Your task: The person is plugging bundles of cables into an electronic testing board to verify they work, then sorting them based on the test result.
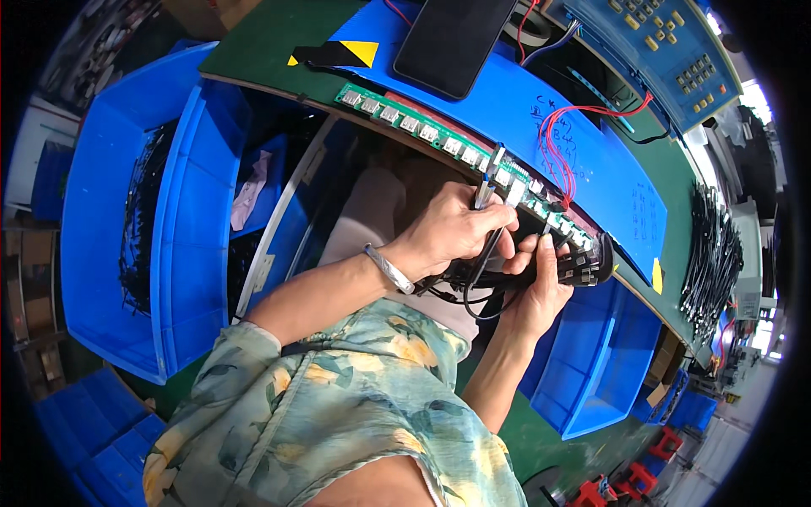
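Note:
A long green circuit board (448, 145) with a row of metal sockets lies along the table's near edge. My left hand (465, 226) is closed on a black cable (485, 269). By its fingertips, against the board, are a silver metal-ended piece (484, 194) and a white connector (514, 194); which of them the fingers grip is hard to tell. My right hand (539, 291) pinches a small black cable plug (547, 226) at the board's right part. A bundle of black cables (583, 269) hangs below the board, beside my right hand, partly hidden by it.
Behind the board lies a blue sheet (617, 190) with handwriting, a black phone (454, 42) and red wires (553, 144). A blue test box (667, 46) stands far right. Black cables (710, 262) lie at the table's right. Blue bins flank me, left (194, 228) and right (596, 363).

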Demonstrator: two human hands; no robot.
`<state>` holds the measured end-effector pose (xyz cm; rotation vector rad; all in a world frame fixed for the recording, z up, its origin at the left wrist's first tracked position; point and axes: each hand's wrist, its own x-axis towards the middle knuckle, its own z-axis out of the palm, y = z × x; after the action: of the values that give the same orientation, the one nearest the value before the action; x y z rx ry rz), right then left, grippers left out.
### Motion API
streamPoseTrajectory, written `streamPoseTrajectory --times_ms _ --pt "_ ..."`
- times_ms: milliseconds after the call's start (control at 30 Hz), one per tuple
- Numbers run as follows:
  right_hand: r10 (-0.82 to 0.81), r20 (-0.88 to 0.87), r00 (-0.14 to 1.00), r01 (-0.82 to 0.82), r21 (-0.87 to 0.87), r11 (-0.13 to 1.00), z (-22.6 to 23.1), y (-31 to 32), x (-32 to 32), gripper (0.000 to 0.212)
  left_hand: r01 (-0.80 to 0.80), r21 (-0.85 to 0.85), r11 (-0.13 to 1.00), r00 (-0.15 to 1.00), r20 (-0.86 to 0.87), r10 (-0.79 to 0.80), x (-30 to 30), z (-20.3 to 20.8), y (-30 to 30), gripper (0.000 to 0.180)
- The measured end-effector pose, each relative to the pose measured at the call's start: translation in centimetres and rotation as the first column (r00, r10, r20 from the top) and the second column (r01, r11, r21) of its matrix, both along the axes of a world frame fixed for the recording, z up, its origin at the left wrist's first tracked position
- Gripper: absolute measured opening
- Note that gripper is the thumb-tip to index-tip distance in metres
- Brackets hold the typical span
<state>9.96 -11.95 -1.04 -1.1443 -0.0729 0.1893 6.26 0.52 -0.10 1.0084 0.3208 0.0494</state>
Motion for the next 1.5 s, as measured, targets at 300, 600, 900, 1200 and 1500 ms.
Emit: streamPoseTrajectory --times_ms 300,600,900,1200,1500 --pt "0.114 -0.205 0.972 -0.125 -0.044 0.991 0.0 -1.2 -1.8 0.009 0.144 -0.024 0.989 0.990 0.001 -0.144 -1.9 -1.0 0.3 0.021" --pt "0.009 -0.110 0.994 -0.057 -0.442 0.895 0.7 -3.2 -4.4 0.018 0.357 -0.178 0.917 0.934 0.079 -0.349 -3.2 -2.6 0.6 0.032" --pt "0.091 0.085 0.992 -0.055 -0.360 0.932 0.2 -0.9 -3.6 0.019 0.541 -0.050 0.840 0.840 0.080 -0.536 -3.7 -2.9 -0.5 0.059" --pt "0.055 0.006 0.998 -0.051 -0.288 0.956 -0.5 -2.4 -2.5 0.015 0.416 0.301 0.858 0.852 0.203 -0.484 -3.8 -3.8 -0.6 0.038" --pt "0.299 0.062 0.952 -0.273 -0.269 0.924 1.1 -2.4 -1.5 0.010 0.475 0.230 0.850 0.877 -0.038 -0.480 -3.9 -2.0 -0.1 0.026"
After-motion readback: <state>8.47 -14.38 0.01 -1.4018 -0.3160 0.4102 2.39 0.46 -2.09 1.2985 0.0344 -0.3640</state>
